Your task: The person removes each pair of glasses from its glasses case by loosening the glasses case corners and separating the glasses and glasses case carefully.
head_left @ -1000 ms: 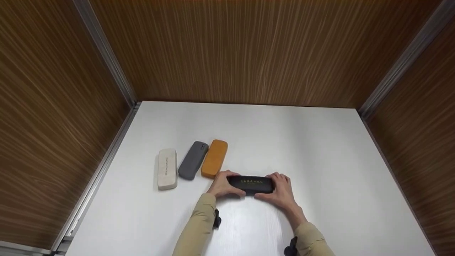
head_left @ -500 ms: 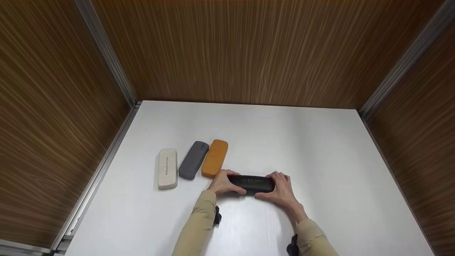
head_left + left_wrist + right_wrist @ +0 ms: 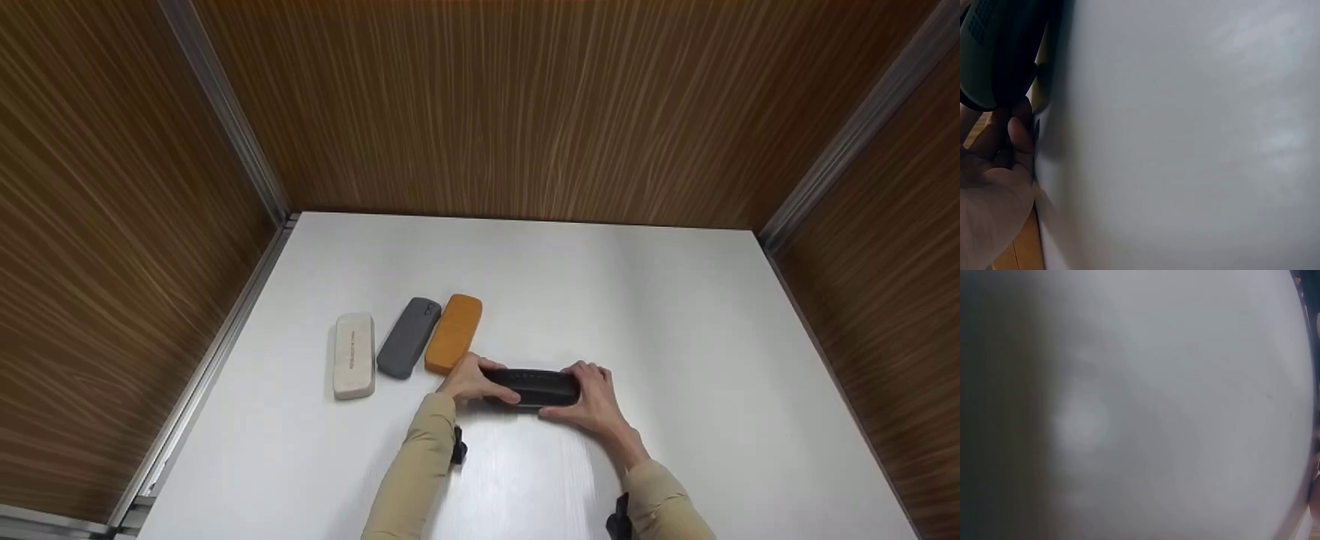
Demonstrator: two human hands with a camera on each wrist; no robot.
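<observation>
A black glasses case [image 3: 544, 388], its long side facing me, is held between both hands near the middle of the table. My left hand [image 3: 472, 381] grips its left end, thumb on the near side and fingers behind. Around the right end curls my right hand [image 3: 592, 397], thumb along the near lower edge. Faint lettering shows close to the case's far edge. In the left wrist view, the case [image 3: 1013, 50] fills the upper left corner above the bent left fingers [image 3: 1019, 138]. Only slivers of fingers [image 3: 1315, 500] show at the right edge of the right wrist view.
To the left lie three more glasses cases: an orange one [image 3: 454, 330] right by my left hand, a grey one [image 3: 409, 337] beside it, and a cream one [image 3: 353, 356] further left. Wood-grain panels [image 3: 510, 112] enclose the white table [image 3: 637, 292] on three sides.
The black case has tipped away from me between the hands, its gold lettering shifting toward the far edge and fading. My left hand has turned slightly with it; the other cases stay put.
</observation>
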